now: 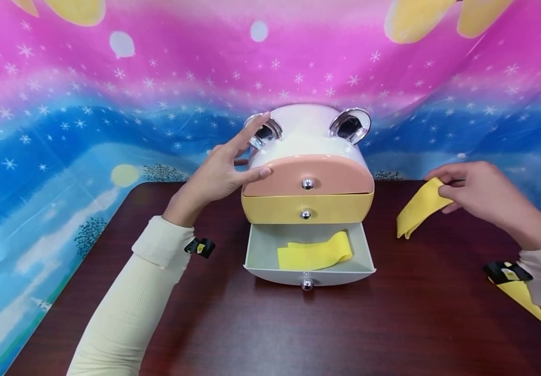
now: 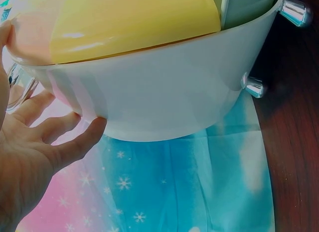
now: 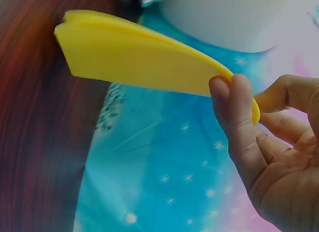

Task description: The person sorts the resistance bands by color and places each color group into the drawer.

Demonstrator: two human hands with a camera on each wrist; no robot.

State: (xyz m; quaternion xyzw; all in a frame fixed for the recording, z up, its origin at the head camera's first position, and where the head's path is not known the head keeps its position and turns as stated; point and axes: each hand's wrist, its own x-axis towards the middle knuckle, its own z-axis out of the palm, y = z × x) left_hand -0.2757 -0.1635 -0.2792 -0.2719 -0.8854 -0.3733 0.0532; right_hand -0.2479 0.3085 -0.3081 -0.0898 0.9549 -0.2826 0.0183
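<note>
A small chest of drawers (image 1: 298, 130) with a rounded white top and shiny silver ears stands at the table's back. Its bottom drawer (image 1: 261, 250) is pulled out, and a folded yellow strip (image 1: 315, 254) lies inside. My left hand (image 1: 225, 169) rests on the chest's left side, fingers spread, thumb at the peach top drawer (image 1: 280, 177). To the right of the chest, my right hand (image 1: 474, 188) pinches another folded yellow strip (image 3: 139, 58) between thumb and fingers, its loose ends hanging over the table.
More yellow material (image 1: 526, 303) lies on the dark wooden table (image 1: 233, 334), partly under my right wrist. The yellow middle drawer (image 1: 270, 209) is closed. A printed pink and blue cloth (image 1: 181, 68) hangs behind the table.
</note>
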